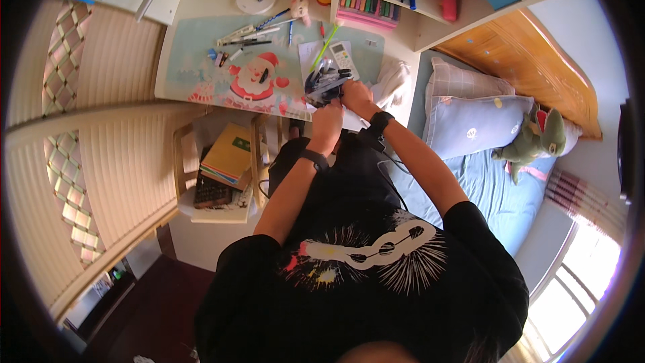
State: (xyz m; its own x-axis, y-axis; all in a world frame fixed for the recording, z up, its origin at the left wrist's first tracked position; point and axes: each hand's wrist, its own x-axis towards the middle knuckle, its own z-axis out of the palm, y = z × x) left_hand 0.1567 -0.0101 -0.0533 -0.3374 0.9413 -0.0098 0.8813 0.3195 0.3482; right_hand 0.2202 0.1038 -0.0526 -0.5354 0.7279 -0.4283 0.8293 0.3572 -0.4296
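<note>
A clear pencil pouch (pixel 325 83) lies beyond the left hand (pixel 328 123), left of the right hand (pixel 358 97), both grips clasping it.

Daylight glares white through the lower-right window (pixel 583 263); the dark-red floor (pixel 149 312) lies dim, and fisheye distortion bends straight edges toward the black rim.

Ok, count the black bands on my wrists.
2. One black band is around the left wrist, behind the left hand; another black band is around the right wrist, behind the right hand. Both wrists' undersides are hidden.
</note>
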